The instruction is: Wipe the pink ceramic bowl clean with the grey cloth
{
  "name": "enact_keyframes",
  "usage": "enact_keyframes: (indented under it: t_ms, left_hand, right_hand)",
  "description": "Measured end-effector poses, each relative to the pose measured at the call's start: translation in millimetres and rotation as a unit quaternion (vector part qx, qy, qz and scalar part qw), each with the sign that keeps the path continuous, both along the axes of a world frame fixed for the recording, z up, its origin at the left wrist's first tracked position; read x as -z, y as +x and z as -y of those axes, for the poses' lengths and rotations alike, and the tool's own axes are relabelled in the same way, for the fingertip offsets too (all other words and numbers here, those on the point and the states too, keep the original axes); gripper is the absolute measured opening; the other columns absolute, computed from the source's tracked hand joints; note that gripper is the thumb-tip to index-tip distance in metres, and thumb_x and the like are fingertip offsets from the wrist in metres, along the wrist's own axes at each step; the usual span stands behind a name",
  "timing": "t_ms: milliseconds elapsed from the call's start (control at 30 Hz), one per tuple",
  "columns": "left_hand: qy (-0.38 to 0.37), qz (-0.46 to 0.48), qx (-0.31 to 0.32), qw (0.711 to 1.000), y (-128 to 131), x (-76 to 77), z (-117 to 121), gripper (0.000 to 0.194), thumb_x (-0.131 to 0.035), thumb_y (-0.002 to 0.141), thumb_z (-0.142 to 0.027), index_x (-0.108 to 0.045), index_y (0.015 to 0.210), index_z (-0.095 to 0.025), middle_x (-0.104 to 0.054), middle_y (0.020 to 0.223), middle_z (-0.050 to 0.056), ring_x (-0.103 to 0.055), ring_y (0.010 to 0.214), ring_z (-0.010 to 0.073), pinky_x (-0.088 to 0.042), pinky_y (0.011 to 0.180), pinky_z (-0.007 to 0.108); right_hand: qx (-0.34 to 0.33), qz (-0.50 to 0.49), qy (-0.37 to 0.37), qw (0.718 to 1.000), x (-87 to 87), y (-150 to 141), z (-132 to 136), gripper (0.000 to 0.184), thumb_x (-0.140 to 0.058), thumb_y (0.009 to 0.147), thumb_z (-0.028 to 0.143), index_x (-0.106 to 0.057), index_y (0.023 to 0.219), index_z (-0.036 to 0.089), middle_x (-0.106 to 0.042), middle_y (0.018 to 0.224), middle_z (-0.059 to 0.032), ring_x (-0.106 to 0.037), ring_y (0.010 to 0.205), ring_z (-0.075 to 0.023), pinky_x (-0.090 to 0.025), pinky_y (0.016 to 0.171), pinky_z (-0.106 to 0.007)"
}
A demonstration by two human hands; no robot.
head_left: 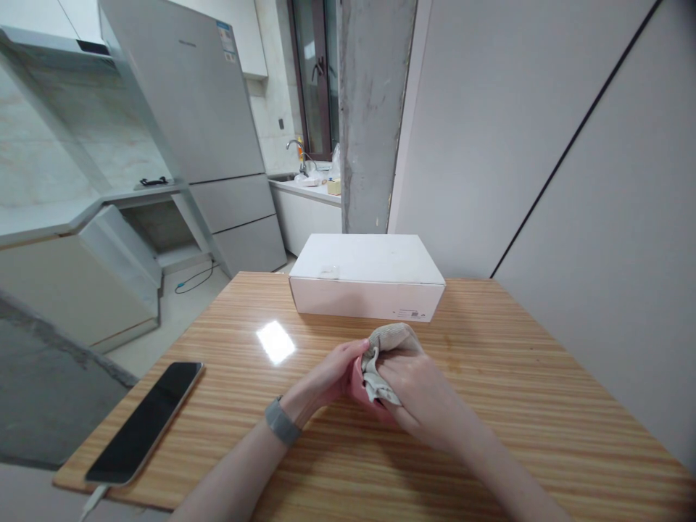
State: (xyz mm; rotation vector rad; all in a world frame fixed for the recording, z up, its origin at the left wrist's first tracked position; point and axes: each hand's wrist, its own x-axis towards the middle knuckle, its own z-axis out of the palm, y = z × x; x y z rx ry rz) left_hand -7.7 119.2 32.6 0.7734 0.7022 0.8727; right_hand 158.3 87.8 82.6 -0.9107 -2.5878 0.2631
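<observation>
- Right hand (pixel 418 388) pressed a beige cloth (pixel 387 346) over a pink object (pixel 356 383), fingers closed on the fabric.
- Left hand (pixel 331 375) gripped that object from beside it.
- White box (pixel 367 286) sat just beyond both hands; phone (pixel 146 422) lay far left on the surface (pixel 544 406).
- Wiping looked midway.

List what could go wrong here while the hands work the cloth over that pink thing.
1. The phone lies at the table's near-left corner with its cable hanging off; a snag might pull it down.
2. The pink object is mostly hidden between the left hand and the cloth under the right hand; it could slip out toward the white box.
</observation>
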Motion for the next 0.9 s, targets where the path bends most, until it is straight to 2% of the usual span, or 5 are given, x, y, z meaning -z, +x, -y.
enact_keyframes:
  t_ms: [167, 367, 667, 800, 900]
  left_hand:
    - [-0.003, 0.014, -0.018, 1.0, 5, 9.8, -2, 0.031, -0.073, 0.075, -0.042, -0.065, 0.087, -0.014, -0.06, 0.066, 0.0, -0.052, 0.056, 0.0107, -0.041, 0.055, 0.023]
    - [-0.009, 0.075, -0.03, 0.997, 17, 13.6, 4, 0.036, -0.076, 0.071, -0.032, -0.062, 0.101, -0.018, -0.06, 0.073, -0.002, -0.051, 0.055, 0.0087, -0.041, 0.05, 0.019]
    - [-0.024, 0.076, 0.066, 0.995, 1, 2.9, 2, 0.055, -0.049, 0.088, -0.058, -0.065, 0.114, -0.013, -0.072, 0.092, 0.009, -0.066, 0.078, 0.0204, -0.049, 0.067, 0.028]
    - [-0.047, 0.052, 0.08, 0.994, -5, 4.8, 0, 0.046, -0.06, 0.085, -0.052, -0.069, 0.105, -0.011, -0.073, 0.095, 0.009, -0.065, 0.09, 0.0202, -0.046, 0.084, 0.029]
    - [-0.038, 0.044, 0.055, 0.997, -4, 2.8, 1, 0.036, -0.07, 0.079, -0.043, -0.07, 0.097, -0.011, -0.072, 0.093, 0.007, -0.064, 0.083, 0.0167, -0.046, 0.08, 0.026]
  right_hand:
    - [0.033, 0.007, 0.012, 0.999, 1.7, 1, 0, 0.02, -0.041, 0.094, 0.023, -0.06, 0.092, 0.019, -0.07, 0.095, -0.0073, -0.061, 0.09, -0.0222, -0.039, 0.086, -0.034]
    - [0.107, 0.028, 0.042, 0.993, 6.5, 1, -4, 0.024, -0.041, 0.09, 0.019, -0.064, 0.094, 0.015, -0.07, 0.094, -0.0119, -0.061, 0.089, -0.0249, -0.039, 0.083, -0.036]
    - [0.0, 0.006, 0.012, 1.0, -5.3, 8, 1, 0.019, -0.04, 0.091, 0.023, -0.057, 0.082, 0.019, -0.068, 0.086, -0.0058, -0.057, 0.079, -0.0203, -0.038, 0.079, -0.032]
    - [-0.027, -0.013, -0.024, 0.999, -4.1, 5, 3, 0.016, -0.042, 0.088, 0.021, -0.055, 0.079, 0.02, -0.067, 0.083, -0.0039, -0.057, 0.077, -0.0187, -0.038, 0.078, -0.031]
    - [-0.018, -0.016, -0.021, 0.999, -3.6, 4, 1, 0.018, -0.041, 0.089, 0.022, -0.055, 0.078, 0.02, -0.068, 0.084, -0.0043, -0.057, 0.077, -0.0189, -0.039, 0.077, -0.031]
